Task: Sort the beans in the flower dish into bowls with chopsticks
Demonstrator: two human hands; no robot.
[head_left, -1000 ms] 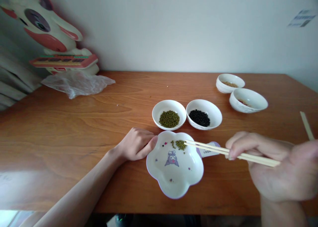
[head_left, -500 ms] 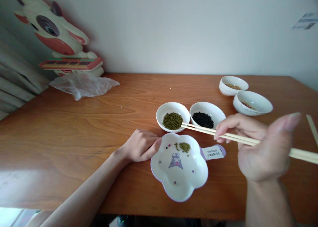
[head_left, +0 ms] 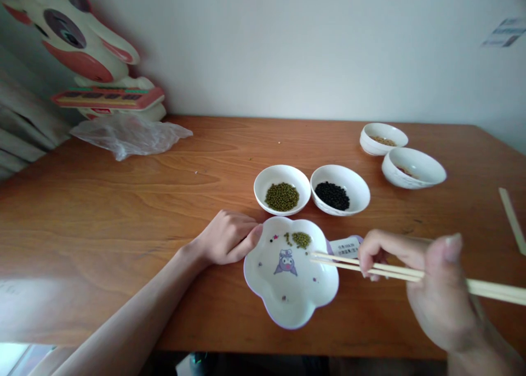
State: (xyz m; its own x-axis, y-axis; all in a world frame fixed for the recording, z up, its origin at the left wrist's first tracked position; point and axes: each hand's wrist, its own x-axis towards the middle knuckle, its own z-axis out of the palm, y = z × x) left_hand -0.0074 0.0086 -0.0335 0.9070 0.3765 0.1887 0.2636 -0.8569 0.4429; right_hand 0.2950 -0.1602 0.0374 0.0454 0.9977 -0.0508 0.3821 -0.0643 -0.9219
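Note:
A flower-shaped white plate with a lilac rim and a cartoon figure lies before me. A small heap of green mung beans sits in its far part, with a few loose beans beside it. My left hand rests on the table with fingers curled, its thumb at the plate's left rim. My right hand is closed round a pair of wooden chopsticks; their tips are over the right side of the plate, near a stray bean. Behind it stand a bowl of mung beans and a bowl of black beans.
Two more white bowls stand at the back right. A light stick lies at the right edge. A cow-shaped toy keyboard and a crumpled plastic bag are at the back left. The labelled handle juts right from the plate.
My right hand has moved the chopsticks from the mung bean bowl's rim down to the plate. My left hand stays at the plate's rim; the view has shifted slightly.

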